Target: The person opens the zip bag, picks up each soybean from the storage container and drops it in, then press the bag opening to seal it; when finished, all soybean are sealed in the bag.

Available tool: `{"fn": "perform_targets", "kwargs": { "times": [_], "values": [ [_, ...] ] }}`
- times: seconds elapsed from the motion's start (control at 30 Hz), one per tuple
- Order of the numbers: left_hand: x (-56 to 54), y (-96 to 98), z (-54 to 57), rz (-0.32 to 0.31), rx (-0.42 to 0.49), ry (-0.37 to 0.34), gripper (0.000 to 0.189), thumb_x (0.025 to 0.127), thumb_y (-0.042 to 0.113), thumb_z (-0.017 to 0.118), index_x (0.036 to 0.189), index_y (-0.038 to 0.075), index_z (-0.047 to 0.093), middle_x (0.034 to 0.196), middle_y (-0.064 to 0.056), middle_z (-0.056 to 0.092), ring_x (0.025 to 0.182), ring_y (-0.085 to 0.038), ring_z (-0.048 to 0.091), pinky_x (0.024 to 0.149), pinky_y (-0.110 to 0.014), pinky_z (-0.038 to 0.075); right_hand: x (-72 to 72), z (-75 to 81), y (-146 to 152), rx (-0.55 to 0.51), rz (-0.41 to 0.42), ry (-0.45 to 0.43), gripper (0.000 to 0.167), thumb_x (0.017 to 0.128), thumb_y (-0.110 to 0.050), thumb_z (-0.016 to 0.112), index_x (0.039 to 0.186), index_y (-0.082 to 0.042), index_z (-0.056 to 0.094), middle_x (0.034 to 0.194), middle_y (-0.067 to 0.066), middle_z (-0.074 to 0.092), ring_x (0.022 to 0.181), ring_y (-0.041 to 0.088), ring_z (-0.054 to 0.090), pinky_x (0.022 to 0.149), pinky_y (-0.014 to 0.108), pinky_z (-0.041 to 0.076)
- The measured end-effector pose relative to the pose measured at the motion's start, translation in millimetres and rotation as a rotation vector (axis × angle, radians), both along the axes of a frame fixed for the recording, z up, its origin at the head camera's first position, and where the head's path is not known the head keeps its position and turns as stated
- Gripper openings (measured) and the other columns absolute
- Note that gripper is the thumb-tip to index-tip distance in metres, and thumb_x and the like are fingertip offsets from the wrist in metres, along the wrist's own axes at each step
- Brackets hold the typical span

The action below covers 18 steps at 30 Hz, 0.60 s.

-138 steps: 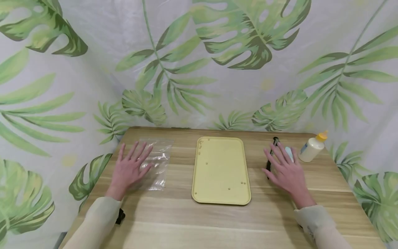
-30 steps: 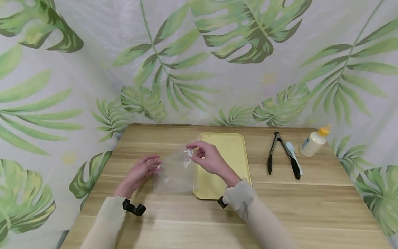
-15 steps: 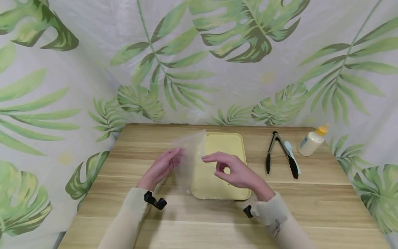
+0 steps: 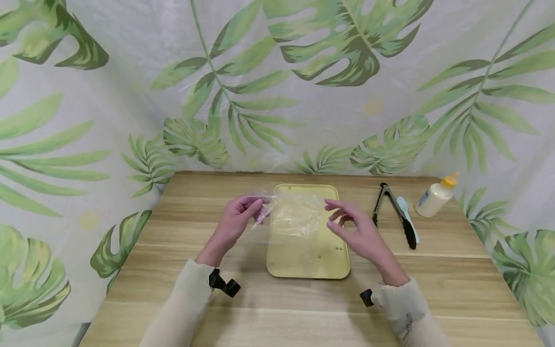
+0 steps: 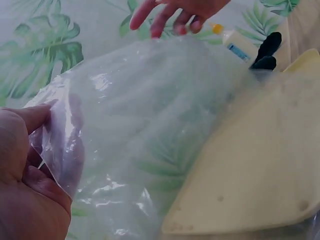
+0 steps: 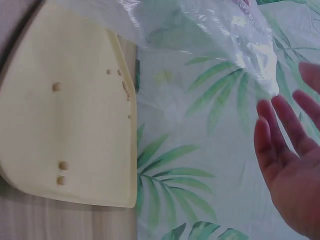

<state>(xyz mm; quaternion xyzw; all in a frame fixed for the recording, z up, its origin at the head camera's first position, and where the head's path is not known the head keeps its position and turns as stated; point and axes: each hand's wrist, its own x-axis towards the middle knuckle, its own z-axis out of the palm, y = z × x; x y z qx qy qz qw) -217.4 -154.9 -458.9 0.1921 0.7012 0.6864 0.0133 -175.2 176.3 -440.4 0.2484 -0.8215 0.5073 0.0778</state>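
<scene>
A clear plastic bag (image 4: 298, 217) hangs spread above the yellow tray (image 4: 335, 267), which shows through the film. My left hand (image 4: 236, 218) pinches the bag's upper left edge between thumb and fingers. In the left wrist view the thumb lies outside the film (image 5: 145, 115), with fingers showing through it. My right hand (image 4: 364, 233) is by the bag's right side, fingers apart and loosely bent. In the right wrist view, its fingertips are at the bag's corner (image 6: 272, 82); touching or just apart, I cannot tell. Several small brown pellets (image 6: 61, 172) lie on the tray.
Black-tipped tongs (image 4: 401, 212) and a light blue spoon-like tool (image 4: 403, 206) lie on the wooden table right of the tray. A white bottle (image 4: 433, 200) with a yellow nozzle stands at the back right. A leaf-patterned curtain (image 4: 260, 96) hangs behind the table's far edge.
The bag has left the table's left side and been carried over the tray, now spread wide. My left hand has moved right with it; my right hand has drawn away to the right.
</scene>
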Motion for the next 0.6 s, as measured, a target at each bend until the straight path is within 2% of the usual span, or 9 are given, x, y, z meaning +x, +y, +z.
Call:
{"fn": "perform_targets", "kwargs": {
  "times": [0.13, 0.23, 0.33, 0.47, 0.6],
  "values": [
    [8.5, 7.8, 8.7, -0.057, -0.105, 0.08, 0.022, 0.107, 0.014, 0.056, 0.117, 0.002, 0.071, 0.089, -0.009, 0.072, 0.071, -0.014, 0.067, 0.065, -0.03, 0.061, -5.8, 9.5, -1.2, -0.051, -0.096, 0.117, 0.037, 0.095, -0.003, 0.071, 0.131, -0.01, 0.069, 0.121, 0.009, 0.071, 0.106, 0.022, 0.063, 0.088, 0.025, 0.053],
    [13.1, 14.2, 12.1, -0.083, -0.178, 0.13, 0.02, 0.106, 0.013, 0.056, 0.115, 0.004, 0.072, 0.089, -0.012, 0.074, 0.072, -0.016, 0.068, 0.066, -0.031, 0.062, -9.5, 16.2, -3.6, -0.049, -0.111, 0.161, 0.03, 0.095, -0.003, 0.071, 0.123, -0.012, 0.074, 0.117, 0.005, 0.073, 0.106, 0.017, 0.061, 0.089, 0.023, 0.05],
    [16.4, 19.2, 13.2, -0.087, -0.226, 0.157, 0.019, 0.106, 0.013, 0.058, 0.112, 0.007, 0.074, 0.089, -0.011, 0.075, 0.072, -0.017, 0.069, 0.067, -0.03, 0.062, -12.5, 20.4, -6.6, -0.02, -0.073, 0.163, 0.023, 0.095, -0.005, 0.072, 0.115, -0.015, 0.077, 0.111, 0.001, 0.074, 0.103, 0.011, 0.063, 0.088, 0.023, 0.052],
    [18.5, 23.2, 12.1, -0.083, -0.251, 0.172, 0.017, 0.104, 0.012, 0.06, 0.111, 0.008, 0.075, 0.087, -0.008, 0.076, 0.072, -0.019, 0.069, 0.068, -0.034, 0.063, -14.4, 22.9, -10.5, 0.029, 0.029, 0.142, 0.017, 0.095, -0.007, 0.073, 0.108, -0.015, 0.079, 0.101, -0.001, 0.075, 0.094, 0.011, 0.067, 0.082, 0.03, 0.058],
    [18.5, 25.4, 11.0, -0.088, -0.27, 0.192, 0.017, 0.104, 0.013, 0.061, 0.11, 0.008, 0.076, 0.088, -0.007, 0.076, 0.073, -0.02, 0.07, 0.068, -0.036, 0.063, -13.8, 23.4, -12.8, 0.092, 0.103, 0.109, 0.013, 0.095, -0.01, 0.074, 0.105, -0.014, 0.08, 0.093, -0.005, 0.074, 0.085, 0.009, 0.066, 0.075, 0.028, 0.059]
  ]
}}
